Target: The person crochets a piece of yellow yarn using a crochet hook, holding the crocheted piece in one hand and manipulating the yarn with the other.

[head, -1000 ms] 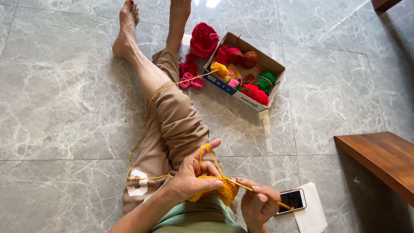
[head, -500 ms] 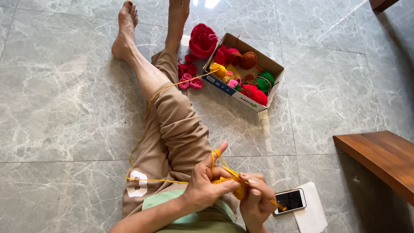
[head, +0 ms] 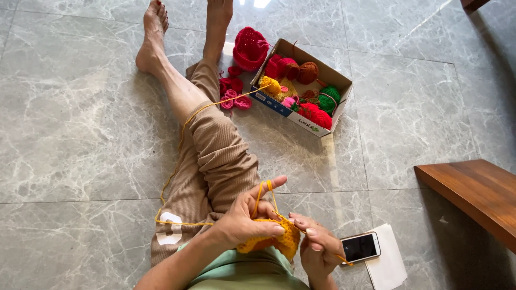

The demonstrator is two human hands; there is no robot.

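I sit on a grey marble floor with my legs stretched out. My left hand [head: 251, 217] pinches a small yellow crocheted piece [head: 277, 240], and the yellow yarn [head: 183, 129] loops over its raised forefinger. My right hand [head: 318, 248] grips a thin crochet hook [head: 339, 260] whose tip is in the yellow piece. The yarn strand runs from my hands across my tan trousers to a yellow ball [head: 270, 85] in an open cardboard box [head: 293, 114].
The box holds red, brown, green and pink yarn balls. A red crocheted cap [head: 250, 48] and small pink pieces [head: 232, 96] lie beside it. A phone [head: 360, 247] on white paper [head: 388, 264] is at my right. A wooden bench [head: 473, 196] stands further right.
My hands have shifted slightly right and the left forefinger has lifted with the yarn loop as the stitching goes on. The view has moved a little.
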